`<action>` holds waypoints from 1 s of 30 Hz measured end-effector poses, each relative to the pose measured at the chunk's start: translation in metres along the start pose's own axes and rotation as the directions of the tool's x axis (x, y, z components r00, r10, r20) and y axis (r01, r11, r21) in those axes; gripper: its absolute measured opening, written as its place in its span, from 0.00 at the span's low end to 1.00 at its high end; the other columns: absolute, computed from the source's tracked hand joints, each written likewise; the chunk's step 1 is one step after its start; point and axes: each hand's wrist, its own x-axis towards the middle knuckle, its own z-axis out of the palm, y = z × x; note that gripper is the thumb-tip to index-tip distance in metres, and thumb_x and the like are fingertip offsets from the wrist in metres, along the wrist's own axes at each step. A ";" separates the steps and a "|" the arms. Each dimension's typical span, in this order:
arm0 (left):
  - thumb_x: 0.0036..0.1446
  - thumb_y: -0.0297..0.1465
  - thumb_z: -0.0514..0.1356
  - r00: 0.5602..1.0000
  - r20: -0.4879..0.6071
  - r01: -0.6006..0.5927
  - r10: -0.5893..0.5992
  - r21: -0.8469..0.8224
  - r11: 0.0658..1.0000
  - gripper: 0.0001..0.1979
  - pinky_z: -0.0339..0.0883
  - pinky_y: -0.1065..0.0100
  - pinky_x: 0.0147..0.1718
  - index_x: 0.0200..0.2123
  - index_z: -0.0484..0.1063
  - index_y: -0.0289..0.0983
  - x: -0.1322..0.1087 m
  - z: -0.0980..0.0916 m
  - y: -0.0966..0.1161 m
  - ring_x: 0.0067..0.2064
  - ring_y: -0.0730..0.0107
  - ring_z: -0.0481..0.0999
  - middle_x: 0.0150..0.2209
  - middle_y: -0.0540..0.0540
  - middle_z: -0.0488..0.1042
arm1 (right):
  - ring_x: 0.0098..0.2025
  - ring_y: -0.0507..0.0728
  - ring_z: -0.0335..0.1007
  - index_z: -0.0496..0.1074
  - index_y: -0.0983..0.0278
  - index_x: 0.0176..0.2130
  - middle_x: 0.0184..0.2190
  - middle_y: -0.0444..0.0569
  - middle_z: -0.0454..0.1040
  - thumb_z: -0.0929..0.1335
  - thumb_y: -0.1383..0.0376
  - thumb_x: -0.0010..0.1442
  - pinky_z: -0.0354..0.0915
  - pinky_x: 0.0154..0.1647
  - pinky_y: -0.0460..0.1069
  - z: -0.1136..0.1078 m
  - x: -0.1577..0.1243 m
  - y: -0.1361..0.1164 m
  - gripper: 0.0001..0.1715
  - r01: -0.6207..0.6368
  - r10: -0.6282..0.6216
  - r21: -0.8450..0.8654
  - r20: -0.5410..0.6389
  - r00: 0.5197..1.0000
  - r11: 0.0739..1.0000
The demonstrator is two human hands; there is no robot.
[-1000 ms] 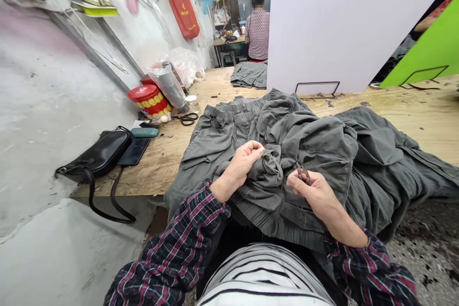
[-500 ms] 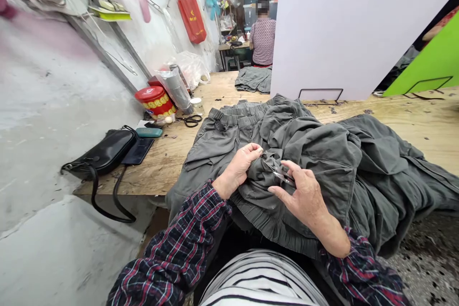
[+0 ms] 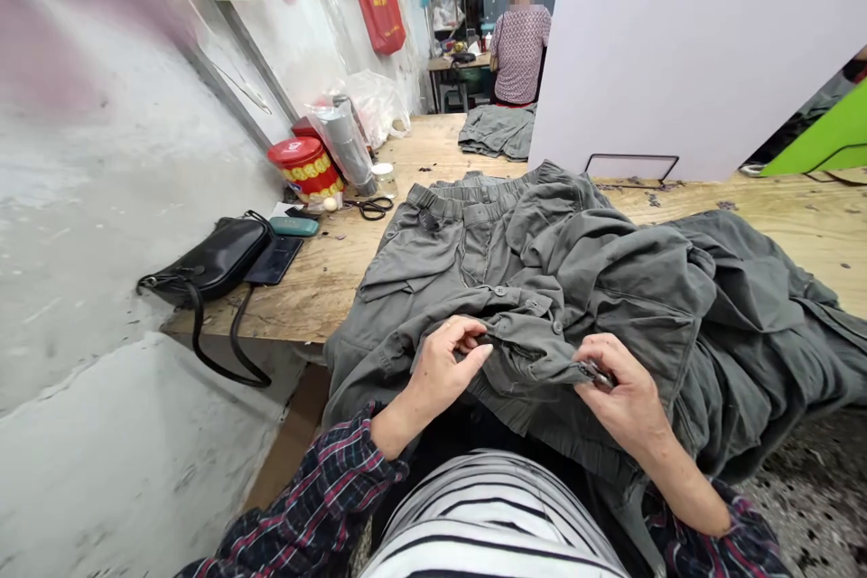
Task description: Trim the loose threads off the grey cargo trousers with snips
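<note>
Four items sit toward the left of the plywood table [image 3: 318,289]: a black shoulder bag [image 3: 209,260] with a phone [image 3: 275,259] touching it, a teal case [image 3: 293,226], and a red tin [image 3: 304,167]. Black-handled scissors [image 3: 371,209] lie just to their right. We see the left hand [image 3: 443,370] with its fingers curled narrow, pinching a fold of the grey cargo trousers [image 3: 535,289], which lie bunched across the table and hang over its near edge. The right hand [image 3: 627,393] has its fingertips [image 3: 591,349] closed on small metal snips [image 3: 596,372], pressed against the same fold. Farther off, a folded grey garment [image 3: 498,131] lies on the table, near a co-worker [image 3: 520,50] with their back to us. A white partition [image 3: 677,45] stands on the right.
</note>
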 end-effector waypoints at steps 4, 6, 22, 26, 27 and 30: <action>0.52 0.31 0.59 0.934 0.073 -0.340 0.349 0.471 0.814 0.16 0.60 0.60 0.43 0.47 0.70 0.41 0.006 0.010 0.005 0.44 0.60 0.68 0.44 0.41 0.69 | 0.37 0.55 0.67 0.67 0.61 0.34 0.37 0.49 0.68 0.63 0.71 0.51 0.65 0.35 0.49 -0.003 -0.017 0.000 0.09 0.007 -0.011 -0.122 -0.032 0.999 0.993; 0.54 0.31 0.57 0.884 0.166 -0.449 0.437 0.562 0.694 0.12 0.57 0.56 0.46 0.44 0.72 0.41 0.015 0.015 0.009 0.47 0.57 0.66 0.46 0.40 0.69 | 0.42 0.57 0.68 0.67 0.60 0.41 0.43 0.51 0.68 0.62 0.72 0.50 0.65 0.38 0.51 -0.005 -0.025 -0.011 0.17 -0.002 -0.011 -0.253 -0.047 0.999 0.967; 0.56 0.34 0.55 0.968 0.238 0.006 0.079 -0.338 0.941 0.08 0.56 0.72 0.29 0.28 0.63 0.35 0.048 0.017 0.022 0.28 0.75 0.61 0.26 0.51 0.64 | 0.29 0.51 0.65 0.68 0.64 0.37 0.29 0.45 0.70 0.68 0.59 0.52 0.62 0.30 0.46 0.008 0.015 -0.046 0.13 -0.285 0.270 0.395 0.096 0.958 0.873; 0.57 0.32 0.54 0.960 0.114 -0.235 0.255 -0.168 0.957 0.06 0.60 0.71 0.34 0.31 0.68 0.36 0.047 0.029 0.005 0.31 0.73 0.67 0.29 0.48 0.69 | 0.20 0.45 0.52 0.67 0.63 0.37 0.21 0.38 0.59 0.70 0.56 0.49 0.52 0.19 0.42 0.013 0.021 -0.054 0.18 -0.419 0.356 0.637 0.233 0.905 0.647; 0.58 0.32 0.53 0.961 0.076 -0.252 0.265 -0.154 0.955 0.07 0.61 0.71 0.34 0.33 0.68 0.36 0.045 0.031 0.003 0.32 0.72 0.68 0.30 0.48 0.70 | 0.19 0.45 0.49 0.67 0.63 0.37 0.20 0.37 0.57 0.71 0.55 0.47 0.49 0.17 0.42 0.015 0.024 -0.053 0.20 -0.433 0.400 0.669 0.215 0.891 0.604; 0.58 0.33 0.53 0.966 0.059 -0.245 0.253 -0.122 0.962 0.08 0.62 0.70 0.36 0.34 0.69 0.35 0.041 0.030 0.002 0.34 0.71 0.69 0.32 0.46 0.72 | 0.19 0.44 0.47 0.65 0.62 0.38 0.20 0.36 0.56 0.72 0.53 0.45 0.45 0.16 0.41 0.022 0.031 -0.046 0.24 -0.446 0.516 0.727 0.147 0.844 0.521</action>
